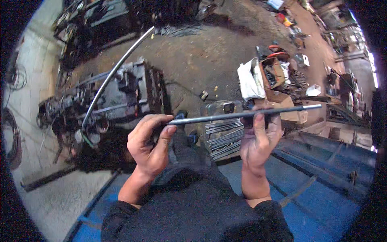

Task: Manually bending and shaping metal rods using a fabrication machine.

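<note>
A slim dark metal rod [213, 117] lies nearly level across the front of my body, its right end stepping down to a thinner, bright tip. Its left end is pinched between the thumb and fingers of my left hand [150, 142]. Farther along, my right hand [261, 139] grips it from below, thumb in front, with the tip sticking out past the fingers. Beneath the rod, between my hands, several similar metal rods [225, 141] lie side by side in a stack. A clear plastic container [219, 107] sits just beyond them.
To the left stands a greasy machine [139, 86] with a long pale bar [117, 68] slanting up from it. Right of the stack are a white bag [250, 80], a cardboard box [296, 115] and a heap of rods [297, 82]. Blue panels [310, 201] lie at the lower right.
</note>
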The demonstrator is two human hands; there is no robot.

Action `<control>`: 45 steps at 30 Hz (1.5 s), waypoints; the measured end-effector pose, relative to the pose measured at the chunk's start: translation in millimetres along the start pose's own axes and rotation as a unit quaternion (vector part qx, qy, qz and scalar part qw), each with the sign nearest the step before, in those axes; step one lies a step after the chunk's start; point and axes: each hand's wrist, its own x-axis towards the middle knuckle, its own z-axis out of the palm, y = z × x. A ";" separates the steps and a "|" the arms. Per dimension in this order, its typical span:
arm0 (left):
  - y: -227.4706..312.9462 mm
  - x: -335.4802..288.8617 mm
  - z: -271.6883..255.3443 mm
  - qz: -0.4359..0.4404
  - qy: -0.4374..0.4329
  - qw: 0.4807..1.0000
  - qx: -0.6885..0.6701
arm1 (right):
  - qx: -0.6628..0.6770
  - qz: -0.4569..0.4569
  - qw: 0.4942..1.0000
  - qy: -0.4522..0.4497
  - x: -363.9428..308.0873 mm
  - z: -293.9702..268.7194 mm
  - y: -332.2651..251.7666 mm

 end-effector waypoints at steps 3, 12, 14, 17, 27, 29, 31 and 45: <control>-23.0 -22.5 -11.2 -0.060 0.032 0.998 0.007 | 0.008 0.040 0.998 -0.038 -8.1 9.3 32.6; -108.3 -29.9 -44.1 -0.190 0.086 0.978 -0.008 | -0.021 0.153 0.987 -0.051 -17.5 44.7 122.2; -136.9 -26.8 -55.8 -0.197 0.067 0.978 0.007 | -0.031 0.166 0.985 -0.038 -15.8 58.1 142.9; -171.2 -21.9 -60.2 -0.254 0.121 0.959 -0.032 | -0.054 0.173 0.983 -0.007 -13.3 71.9 180.1; -303.4 -9.0 -139.1 -0.302 0.227 0.921 0.097 | -0.101 0.214 0.970 0.063 -6.6 92.2 276.1; -315.6 14.6 -134.2 -0.345 0.253 0.896 0.121 | -0.106 0.222 0.967 0.070 -1.5 87.5 290.2; -333.5 31.2 -135.0 -0.336 0.239 0.901 0.134 | -0.106 0.228 0.965 0.077 5.3 85.9 301.8; -386.8 41.7 -149.1 -0.433 0.129 0.865 0.219 | -0.087 0.236 0.965 0.073 27.4 95.2 356.7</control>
